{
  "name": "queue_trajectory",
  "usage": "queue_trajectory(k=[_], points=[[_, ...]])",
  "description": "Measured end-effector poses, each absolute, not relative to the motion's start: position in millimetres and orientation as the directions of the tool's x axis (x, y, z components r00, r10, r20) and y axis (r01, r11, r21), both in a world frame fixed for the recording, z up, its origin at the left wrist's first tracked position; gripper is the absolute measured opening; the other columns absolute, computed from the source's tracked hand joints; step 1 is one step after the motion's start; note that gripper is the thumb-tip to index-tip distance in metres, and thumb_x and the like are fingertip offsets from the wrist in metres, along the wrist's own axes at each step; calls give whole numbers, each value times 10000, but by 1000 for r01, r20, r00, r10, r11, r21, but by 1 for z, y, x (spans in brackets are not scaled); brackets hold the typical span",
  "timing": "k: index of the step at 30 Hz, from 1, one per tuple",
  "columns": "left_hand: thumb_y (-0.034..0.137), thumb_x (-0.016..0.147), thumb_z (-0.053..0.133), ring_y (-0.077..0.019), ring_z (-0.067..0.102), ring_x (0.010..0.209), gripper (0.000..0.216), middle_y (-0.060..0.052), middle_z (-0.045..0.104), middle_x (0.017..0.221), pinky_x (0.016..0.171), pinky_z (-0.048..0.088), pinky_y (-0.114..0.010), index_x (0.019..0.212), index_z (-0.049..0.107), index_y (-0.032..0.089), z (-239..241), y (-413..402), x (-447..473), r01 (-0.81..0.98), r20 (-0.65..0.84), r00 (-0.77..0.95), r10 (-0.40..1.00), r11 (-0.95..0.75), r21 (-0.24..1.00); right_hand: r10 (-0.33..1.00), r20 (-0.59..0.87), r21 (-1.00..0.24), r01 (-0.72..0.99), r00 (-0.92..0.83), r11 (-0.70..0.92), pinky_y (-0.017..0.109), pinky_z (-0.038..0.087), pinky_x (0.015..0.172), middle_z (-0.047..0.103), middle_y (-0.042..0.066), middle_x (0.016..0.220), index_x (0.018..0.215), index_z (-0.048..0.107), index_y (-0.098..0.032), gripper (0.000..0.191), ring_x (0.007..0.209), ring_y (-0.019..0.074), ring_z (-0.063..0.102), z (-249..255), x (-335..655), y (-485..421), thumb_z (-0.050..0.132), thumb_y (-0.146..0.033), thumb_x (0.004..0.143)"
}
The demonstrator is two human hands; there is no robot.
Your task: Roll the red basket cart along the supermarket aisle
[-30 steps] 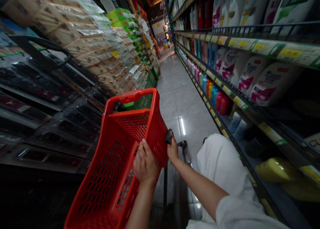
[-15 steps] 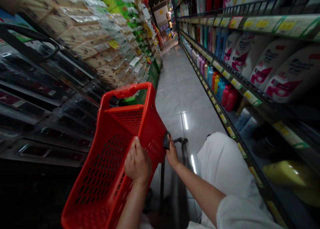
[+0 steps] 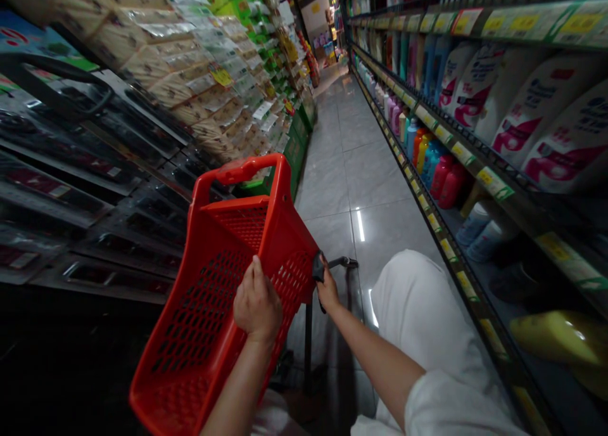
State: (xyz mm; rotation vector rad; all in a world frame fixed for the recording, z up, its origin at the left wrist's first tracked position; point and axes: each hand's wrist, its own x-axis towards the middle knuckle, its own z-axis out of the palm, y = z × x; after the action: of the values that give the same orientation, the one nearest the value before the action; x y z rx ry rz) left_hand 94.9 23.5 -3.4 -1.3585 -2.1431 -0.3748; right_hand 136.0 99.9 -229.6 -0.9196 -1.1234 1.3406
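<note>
Head cam: store aisle, seen looking fwd & down. Red perforated plastic shopping basket, w/ loop handle at far end, is just L of ctr, directly in front of person; a thin dark post shows beneath. Bare L hand is closed on basket's long rim nearest the person, fingers curled. Bare R hand grips a dark grey knob-like fitting at basket's outer side. Bent knee in white cloth trousers is R of R forearm. Glossy grey tile floor runs ahead btwn stacked beige plastic-wrapped packs on L & shelves w/ white-and-pink plastic bottles on R.
</note>
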Motion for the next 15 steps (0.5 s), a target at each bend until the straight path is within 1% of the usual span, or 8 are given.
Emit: queue_trajectory(k=[3,5,6,8,11,13,15], points=[[224,958,383,-248,640,1049,533,-164,624,1323,883,481,-352,1486,425,167,-4,22,96,890,596,-321,736,449,-76,999,-49,-964,-263,-4,-49,449,412,1102,611,77,1377,1423,486,-204,653,1301,197,545,-230,135,101,516,-149,773],[224,959,382,-245,635,1071,534,-156,621,1332,897,477,-348,1490,419,178,-4,21,97,895,599,-314,737,440,-73,996,-87,-962,-260,21,-79,462,413,1101,595,80,1394,1441,463,-204,652,1307,205,537,-216,132,104,508,-160,792],[222,958,385,-242,632,1081,539,-150,617,1340,908,474,-347,1495,411,189,-5,20,98,900,599,-309,739,431,-67,997,-73,-966,-251,23,-65,472,386,1125,558,83,1434,1456,444,-205,660,1340,207,503,-203,131,107,492,-147,801],[219,955,390,-234,631,1084,551,-140,608,1355,922,468,-341,1505,394,211,-5,18,99,908,597,-303,742,416,-56,1000,16,-976,-217,18,20,490,295,1184,452,81,1523,1483,408,-208,688,1420,208,401,-168,133,113,452,-95,805],[219,956,390,-231,641,1057,549,-134,608,1362,906,471,-329,1505,396,216,-5,17,101,905,595,-310,742,422,-54,956,286,-950,-153,-61,274,475,199,1234,304,19,1606,1517,348,-272,793,1495,188,246,-120,143,122,407,1,775],[217,958,386,-231,645,1052,542,-134,610,1362,900,475,-327,1500,405,213,-4,17,103,901,591,-315,743,429,-60,892,423,-905,-106,-156,411,483,186,1240,228,-34,1631,1522,325,-326,871,1519,191,148,-107,152,122,394,48,739],[215,959,381,-238,646,1056,539,-141,606,1367,902,479,-337,1497,410,200,-3,17,104,899,585,-315,747,433,-69,856,468,-882,-61,-220,467,507,184,1237,218,-57,1631,1515,332,-353,917,1525,201,95,-113,157,117,376,80,708]])
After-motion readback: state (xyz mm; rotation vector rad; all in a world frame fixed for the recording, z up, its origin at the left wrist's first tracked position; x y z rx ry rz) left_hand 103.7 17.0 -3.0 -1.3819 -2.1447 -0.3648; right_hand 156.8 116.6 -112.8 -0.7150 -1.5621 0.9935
